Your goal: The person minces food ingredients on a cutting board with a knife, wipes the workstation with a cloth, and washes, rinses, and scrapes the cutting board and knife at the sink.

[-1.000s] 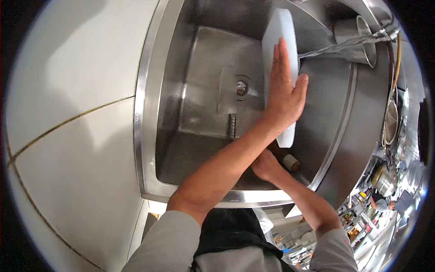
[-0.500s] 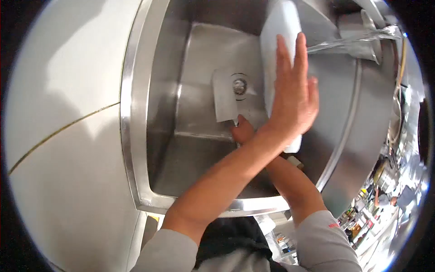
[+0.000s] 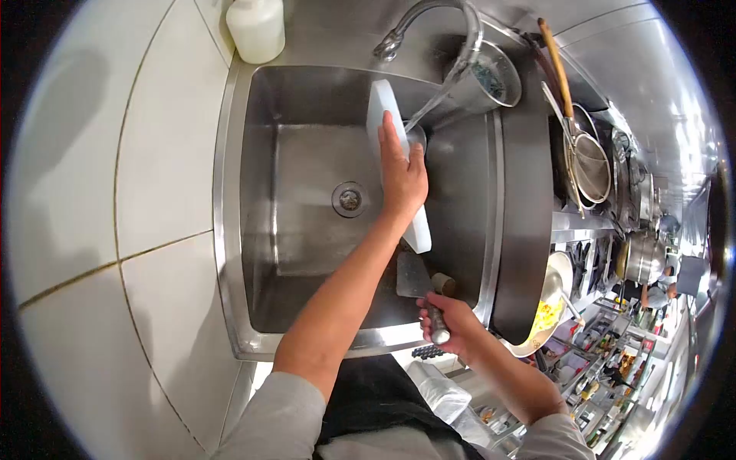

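Note:
A white cutting board [image 3: 419,230] stands on its long edge, tilted, in the steel sink [image 3: 307,245]. My left hand [image 3: 404,184] lies against the board's face with its fingers stretched out. My right hand [image 3: 454,322] is wrapped round the metal handle of a cleaver [image 3: 414,274], over the sink's near right corner. The cleaver's broad blade points away from me, just below the board's near end. Beside the blade lies a small tan cylindrical object [image 3: 442,284], partly hidden.
Water runs from a curved faucet [image 3: 474,23] toward the board. A metal container [image 3: 491,77] stands under it at the back right. A whitish jug [image 3: 256,31] is at the back left. To the right are strainers [image 3: 592,169] and a pan [image 3: 563,268] with yellow food.
My right hand has drawn the cleaver from the sink's middle toward the near right corner. My arms no longer cross. My left hand stays on the board; the view has shifted.

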### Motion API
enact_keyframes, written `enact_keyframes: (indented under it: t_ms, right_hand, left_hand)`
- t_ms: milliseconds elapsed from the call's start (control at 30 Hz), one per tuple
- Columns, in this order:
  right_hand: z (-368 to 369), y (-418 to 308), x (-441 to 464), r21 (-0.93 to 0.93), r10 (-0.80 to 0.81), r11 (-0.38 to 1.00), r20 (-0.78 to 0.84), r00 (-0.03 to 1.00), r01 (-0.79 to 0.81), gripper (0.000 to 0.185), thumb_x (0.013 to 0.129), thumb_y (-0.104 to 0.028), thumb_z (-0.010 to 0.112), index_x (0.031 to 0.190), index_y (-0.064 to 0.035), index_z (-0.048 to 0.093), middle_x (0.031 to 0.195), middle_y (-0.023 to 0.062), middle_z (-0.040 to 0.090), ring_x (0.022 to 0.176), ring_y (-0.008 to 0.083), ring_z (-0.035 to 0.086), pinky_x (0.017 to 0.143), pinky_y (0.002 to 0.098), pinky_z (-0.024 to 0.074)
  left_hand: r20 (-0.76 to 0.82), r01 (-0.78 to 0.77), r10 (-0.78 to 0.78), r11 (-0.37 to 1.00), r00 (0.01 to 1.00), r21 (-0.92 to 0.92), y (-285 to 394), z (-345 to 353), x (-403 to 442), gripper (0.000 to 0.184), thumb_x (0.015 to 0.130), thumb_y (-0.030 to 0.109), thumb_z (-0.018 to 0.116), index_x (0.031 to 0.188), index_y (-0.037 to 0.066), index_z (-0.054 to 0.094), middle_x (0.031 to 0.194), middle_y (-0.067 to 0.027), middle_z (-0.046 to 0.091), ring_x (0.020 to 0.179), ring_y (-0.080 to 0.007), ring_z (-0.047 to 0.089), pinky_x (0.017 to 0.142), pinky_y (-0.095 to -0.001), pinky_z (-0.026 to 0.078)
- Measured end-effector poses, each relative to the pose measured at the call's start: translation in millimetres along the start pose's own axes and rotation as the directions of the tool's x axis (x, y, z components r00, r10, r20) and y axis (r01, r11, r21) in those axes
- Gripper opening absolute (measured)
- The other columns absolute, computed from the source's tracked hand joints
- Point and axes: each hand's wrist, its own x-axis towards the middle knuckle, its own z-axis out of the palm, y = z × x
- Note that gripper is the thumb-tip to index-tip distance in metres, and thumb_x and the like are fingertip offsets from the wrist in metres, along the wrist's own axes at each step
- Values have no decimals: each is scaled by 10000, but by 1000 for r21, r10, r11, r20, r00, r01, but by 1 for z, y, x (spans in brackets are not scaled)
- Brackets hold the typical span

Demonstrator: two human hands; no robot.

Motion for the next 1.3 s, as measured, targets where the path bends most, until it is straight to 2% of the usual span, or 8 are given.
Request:
enact_keyframes:
  t_ms: [100,300,433,533,667,1100,1233,1300]
  right_hand:
    - [-17,-4,-33,-52,-36,998,10,999,37,251,1109,-274,553,1091,-29,605,816,51,593,638,188,584,572,366,525]
    - [-28,8,-86,-201,-187,965,-78,979,168,217,1072,-239,617,1093,-24,595,836,64,615,658,192,621,566,368,548]
    - [-46,9,-107,-419,-396,836,-12,918,355,205,1065,-231,612,1036,-31,578,791,81,617,613,162,611,540,324,515]
    - [-46,-6,-109,-688,-526,595,58,849,415,232,1079,-256,584,1022,-31,576,721,84,610,539,165,579,528,323,478]
    - [-18,-53,-49,-495,-597,556,322,735,668,213,1091,-237,559,1047,-32,596,756,81,634,571,157,593,560,310,476]
    - [109,-154,39,-109,-780,209,581,233,972,91,1013,-83,686,954,-30,732,822,-9,663,735,103,587,705,282,485]
    - [144,-156,43,-278,-933,-178,352,-72,944,68,975,-75,744,997,-10,746,820,-18,647,743,85,578,670,293,485]
    - [148,-164,48,-413,-836,-540,362,-412,733,167,941,-65,751,1106,-42,756,838,51,665,734,186,619,662,341,512]
  left_hand:
    - [23,62,-73,948,997,313,14,7,4,816,1037,53,569,1705,139,108,1678,-409,124,1563,-555,191,1270,-527,269]
    - [-116,71,-29,924,993,377,2,10,4,1053,941,122,717,1695,47,-13,1731,-324,90,1600,-514,117,1312,-483,186]
    - [121,608,-664,731,738,308,-10,-58,-3,674,821,240,752,1380,-105,605,1350,-328,664,1264,-438,656,1040,-457,512]
    - [-46,631,-630,776,775,16,-40,-101,-32,475,784,160,705,1177,-108,702,1112,-236,757,994,-362,739,862,-455,551]
    - [-91,693,-716,695,693,-193,-32,-126,-65,462,760,107,707,1162,-119,680,1077,-194,727,971,-314,707,855,-436,543]
    - [-205,653,-710,702,674,-285,74,-189,-154,408,761,-5,673,1139,-156,659,1082,-179,708,933,-281,689,883,-416,529]
    - [-238,590,-676,731,698,-343,96,-194,-163,488,747,29,674,1193,-159,622,1110,-208,704,1016,-339,701,949,-465,553]
    - [-254,599,-698,710,670,-370,97,-199,-168,445,752,15,681,1167,-143,647,1060,-177,714,963,-309,704,907,-434,553]
